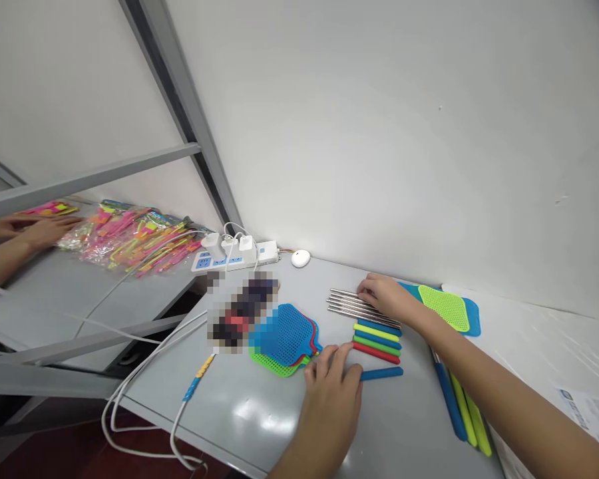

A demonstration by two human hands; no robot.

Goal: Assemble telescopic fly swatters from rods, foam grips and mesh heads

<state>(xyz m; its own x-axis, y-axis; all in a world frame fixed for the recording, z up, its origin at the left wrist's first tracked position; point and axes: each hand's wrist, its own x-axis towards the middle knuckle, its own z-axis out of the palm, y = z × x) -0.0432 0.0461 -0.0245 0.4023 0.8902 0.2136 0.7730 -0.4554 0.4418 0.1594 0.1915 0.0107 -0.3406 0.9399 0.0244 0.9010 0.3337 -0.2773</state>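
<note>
My left hand (332,382) rests low over the table with its fingers spread. Its thumb side meets the near end of a loose blue handle (382,374), and a fingertip is close to the end of a red handle (377,352). Above the red one, green, blue and yellow handles (378,332) lie side by side. Behind them, my right hand (387,297) has its fingers curled down onto a row of thin metal rods (347,303), closed on a rod at the back. Left of my left hand, blue, red and green fly swatter heads (287,334) are stacked.
A blurred phone-like object (244,313) with a white cable adjoins the swatter heads. Behind are a power strip (234,256) and a white case (300,258). More swatters (452,386) lie by my right forearm. Across a metal frame, another person's hands (40,229) touch bagged colourful items (130,233).
</note>
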